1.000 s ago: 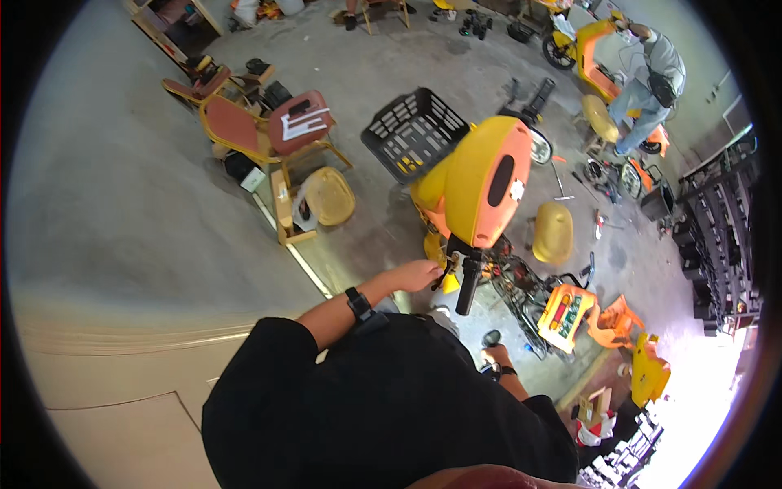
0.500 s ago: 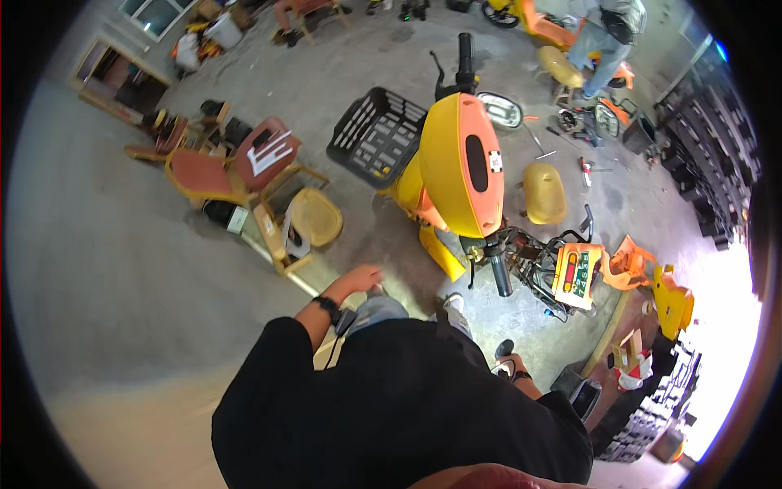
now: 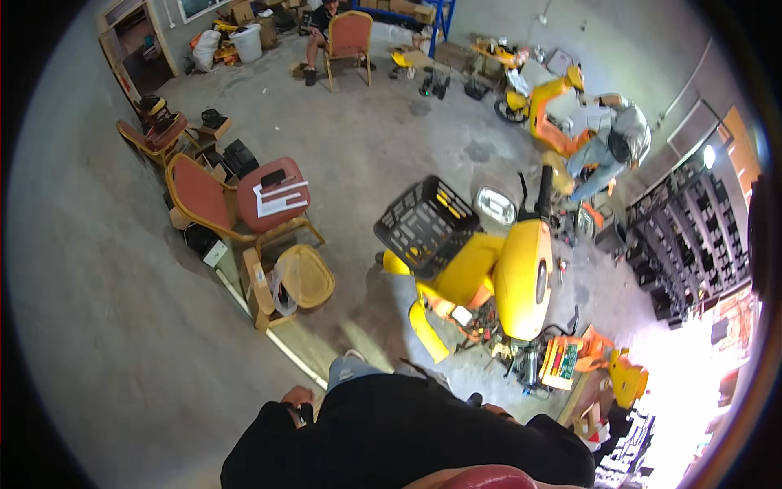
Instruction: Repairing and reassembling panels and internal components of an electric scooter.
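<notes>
My left hand (image 3: pixel 300 397) hangs low beside my left hip, a dark band at its wrist. It looks small and foreshortened, so its fingers do not show clearly. My right hand (image 3: pixel 497 410) is mostly hidden by my black shirt; a dark rounded thing (image 3: pixel 475 400) sticks out at its fingers, too small to name. Ahead to the right stands a partly stripped yellow scooter (image 3: pixel 525 281), with a black front basket (image 3: pixel 425 228) and bare frame and wiring showing. Neither hand touches the scooter.
On the left stand red-cushioned chairs (image 3: pixel 273 196), papers lying on one, and a yellow stool (image 3: pixel 305 277). A co-worker (image 3: pixel 627 138) bends beside another yellow-orange scooter (image 3: pixel 542 106); a seated person (image 3: pixel 318 41) is farther back. Dark racks (image 3: pixel 700 236) line the right, near loose orange panels (image 3: pixel 599 346).
My view has tilted up and swung, so more of the far room shows. My left hand has drawn back toward my hip, and my right hand is more hidden by my shirt.
</notes>
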Demonstrator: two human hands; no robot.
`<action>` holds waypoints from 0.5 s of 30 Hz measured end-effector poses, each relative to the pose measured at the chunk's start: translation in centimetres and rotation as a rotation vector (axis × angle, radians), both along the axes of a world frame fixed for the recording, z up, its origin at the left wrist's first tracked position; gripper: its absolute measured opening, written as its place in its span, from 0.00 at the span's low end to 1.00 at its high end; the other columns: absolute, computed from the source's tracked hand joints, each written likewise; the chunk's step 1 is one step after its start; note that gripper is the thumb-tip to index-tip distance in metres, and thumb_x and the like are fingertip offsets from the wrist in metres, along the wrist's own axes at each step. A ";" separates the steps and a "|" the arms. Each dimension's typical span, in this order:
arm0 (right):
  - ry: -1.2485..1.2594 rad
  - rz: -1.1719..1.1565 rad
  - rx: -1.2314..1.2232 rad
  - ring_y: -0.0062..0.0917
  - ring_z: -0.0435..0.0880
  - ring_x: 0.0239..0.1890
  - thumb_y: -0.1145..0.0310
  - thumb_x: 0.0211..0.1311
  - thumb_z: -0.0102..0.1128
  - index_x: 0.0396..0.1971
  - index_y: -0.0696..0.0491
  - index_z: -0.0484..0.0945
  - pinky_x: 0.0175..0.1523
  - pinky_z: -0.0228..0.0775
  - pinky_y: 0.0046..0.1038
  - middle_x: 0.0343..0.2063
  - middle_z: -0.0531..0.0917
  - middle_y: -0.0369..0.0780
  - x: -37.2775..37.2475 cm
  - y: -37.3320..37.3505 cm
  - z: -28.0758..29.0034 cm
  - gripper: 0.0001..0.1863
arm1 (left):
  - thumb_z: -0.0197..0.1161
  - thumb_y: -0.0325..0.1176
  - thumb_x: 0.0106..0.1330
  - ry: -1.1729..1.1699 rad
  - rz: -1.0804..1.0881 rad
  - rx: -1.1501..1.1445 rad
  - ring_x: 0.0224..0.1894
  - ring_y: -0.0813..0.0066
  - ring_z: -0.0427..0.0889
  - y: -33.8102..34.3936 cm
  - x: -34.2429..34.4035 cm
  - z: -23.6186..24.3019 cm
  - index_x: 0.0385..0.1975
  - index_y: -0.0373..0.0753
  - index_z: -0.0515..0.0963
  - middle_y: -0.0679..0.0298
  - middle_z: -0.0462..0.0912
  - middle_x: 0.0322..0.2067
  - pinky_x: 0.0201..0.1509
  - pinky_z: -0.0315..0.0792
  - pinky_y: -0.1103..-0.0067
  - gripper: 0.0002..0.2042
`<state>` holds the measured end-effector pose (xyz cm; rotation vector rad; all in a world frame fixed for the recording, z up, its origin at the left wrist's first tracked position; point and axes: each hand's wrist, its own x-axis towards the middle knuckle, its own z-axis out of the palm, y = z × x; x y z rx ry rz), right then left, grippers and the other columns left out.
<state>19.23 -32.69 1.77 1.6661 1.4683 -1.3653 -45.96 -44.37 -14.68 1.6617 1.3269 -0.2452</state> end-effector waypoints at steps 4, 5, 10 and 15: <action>-0.080 -0.243 -0.084 0.28 0.83 0.31 0.57 0.50 0.62 0.28 0.53 0.84 0.41 0.73 0.33 0.25 0.84 0.41 -6.3 6.5 -3.8 0.14 | 0.59 0.41 0.57 -0.098 0.362 -0.247 0.31 0.52 0.83 0.5 -2.9 -0.5 0.28 0.42 0.84 0.52 0.83 0.28 0.34 0.75 0.62 0.11; -0.074 -0.285 -0.061 0.27 0.82 0.28 0.57 0.47 0.64 0.26 0.53 0.84 0.39 0.73 0.32 0.23 0.83 0.40 -7.8 7.4 -4.0 0.14 | 0.58 0.40 0.59 0.040 0.140 -0.169 0.30 0.56 0.84 2.0 -3.6 -0.3 0.29 0.41 0.84 0.54 0.84 0.28 0.34 0.76 0.64 0.11; 0.020 -0.334 0.106 0.27 0.82 0.28 0.61 0.43 0.66 0.27 0.56 0.84 0.34 0.73 0.31 0.25 0.84 0.40 -12.4 13.7 -4.9 0.14 | 0.57 0.34 0.62 0.083 0.724 -0.285 0.26 0.63 0.82 8.9 -5.4 1.6 0.26 0.37 0.81 0.59 0.83 0.25 0.31 0.75 0.70 0.09; 0.106 -0.238 0.002 0.32 0.84 0.32 0.60 0.42 0.67 0.33 0.56 0.84 0.40 0.73 0.34 0.28 0.85 0.43 -9.6 15.6 -13.1 0.18 | 0.54 0.24 0.59 0.054 0.344 0.101 0.19 0.69 0.78 14.5 -8.7 1.7 0.39 0.33 0.82 0.59 0.80 0.21 0.23 0.73 0.72 0.12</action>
